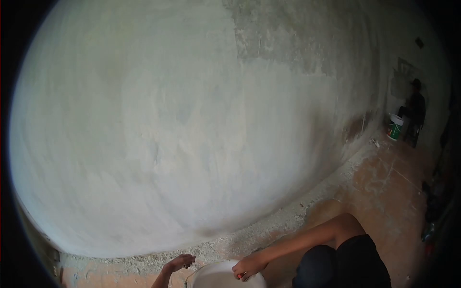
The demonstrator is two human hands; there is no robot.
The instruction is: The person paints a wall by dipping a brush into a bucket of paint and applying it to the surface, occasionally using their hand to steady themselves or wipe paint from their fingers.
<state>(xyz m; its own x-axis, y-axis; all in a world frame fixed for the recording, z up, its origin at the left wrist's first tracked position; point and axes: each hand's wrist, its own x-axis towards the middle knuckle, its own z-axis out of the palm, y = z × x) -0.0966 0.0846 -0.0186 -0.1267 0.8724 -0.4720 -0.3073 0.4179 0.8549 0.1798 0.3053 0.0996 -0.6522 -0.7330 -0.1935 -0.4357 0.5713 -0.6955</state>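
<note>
Close to the bottom edge, a pale round bucket (225, 274) stands partly cut off by the frame. My right hand (250, 265) reaches over its rim from the right, fingers wrapped round a red-orange handle (241, 276). The rest of that tool is hidden, so its kind does not show. To the left of the bucket is my left hand (179, 262), palm down with its fingers loosely bent and a little apart. Nothing can be made out in it.
A large wall (192, 120) with patchy pale and grey plaster fills the view. Crumbled debris (216, 246) lines its foot. On the reddish floor (384, 192), at the far right, a person (416, 105) in dark clothes sits beside a white-and-green bucket (395, 127).
</note>
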